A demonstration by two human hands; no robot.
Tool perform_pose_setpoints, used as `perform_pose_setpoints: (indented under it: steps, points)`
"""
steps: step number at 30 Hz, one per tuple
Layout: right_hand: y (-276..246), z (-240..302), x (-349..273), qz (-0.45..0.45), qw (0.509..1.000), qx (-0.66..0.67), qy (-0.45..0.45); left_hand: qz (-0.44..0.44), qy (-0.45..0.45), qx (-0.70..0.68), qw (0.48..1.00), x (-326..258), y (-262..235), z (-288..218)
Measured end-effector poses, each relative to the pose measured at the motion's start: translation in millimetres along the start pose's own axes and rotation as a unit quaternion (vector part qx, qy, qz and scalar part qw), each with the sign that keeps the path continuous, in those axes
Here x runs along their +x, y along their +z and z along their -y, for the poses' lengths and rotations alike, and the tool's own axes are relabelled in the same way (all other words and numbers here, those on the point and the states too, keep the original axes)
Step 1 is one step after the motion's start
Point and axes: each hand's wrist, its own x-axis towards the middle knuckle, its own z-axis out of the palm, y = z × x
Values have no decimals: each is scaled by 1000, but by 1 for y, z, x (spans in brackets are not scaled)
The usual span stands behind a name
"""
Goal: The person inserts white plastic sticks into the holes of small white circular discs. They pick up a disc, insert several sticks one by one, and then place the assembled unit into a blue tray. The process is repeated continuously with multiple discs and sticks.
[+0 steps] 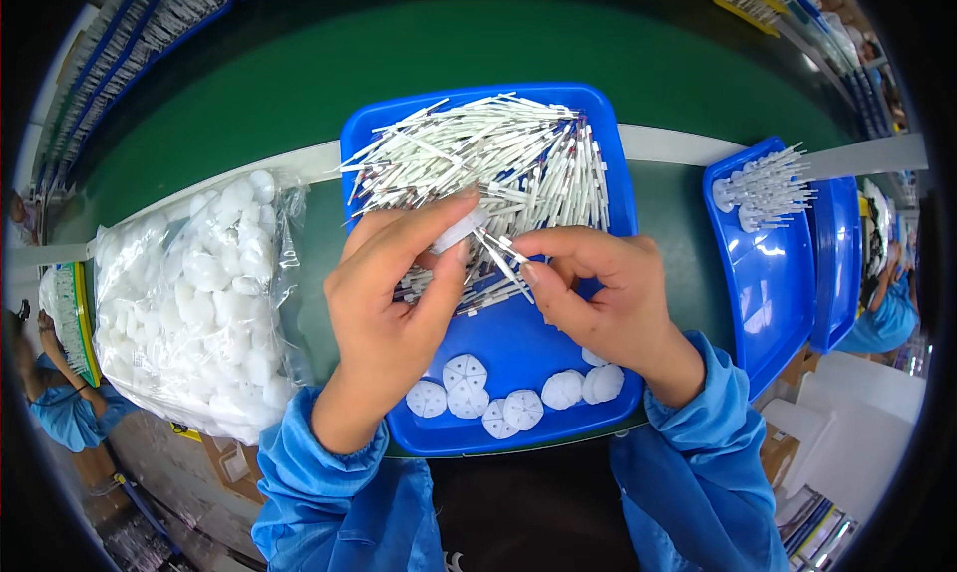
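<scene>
A blue tray (613,173) in front of me holds a big heap of thin white sticks (498,158) at its far end and several round white discs (518,408) along its near edge. My left hand (394,293) pinches a small white disc (461,230) between thumb and fingers above the tray. My right hand (608,298) pinches a thin white stick (498,253) whose tip points at that disc. Both forearms wear blue sleeves.
A clear plastic bag (204,303) full of white discs lies to the left. To the right a second blue tray (768,283) holds discs with sticks fitted upright (763,188). A green conveyor belt (399,64) runs behind. Other people in blue sit at far left and right.
</scene>
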Motion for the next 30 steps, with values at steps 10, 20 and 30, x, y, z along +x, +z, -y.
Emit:
perform_pose_setpoints:
  steps: [10, 20, 30]
  points:
    - [-1, 1, 7, 11, 997, -71, 21, -12, 43, 77, 996, 2, 6, -4]
    - [5, -10, 12, -95, 961, -208, -154, 9, 119, 178, 977, -5, 11, -11]
    - [10, -11, 12, -99, 966, -196, -134, 31, -11, 78, 996, -8, 13, -11]
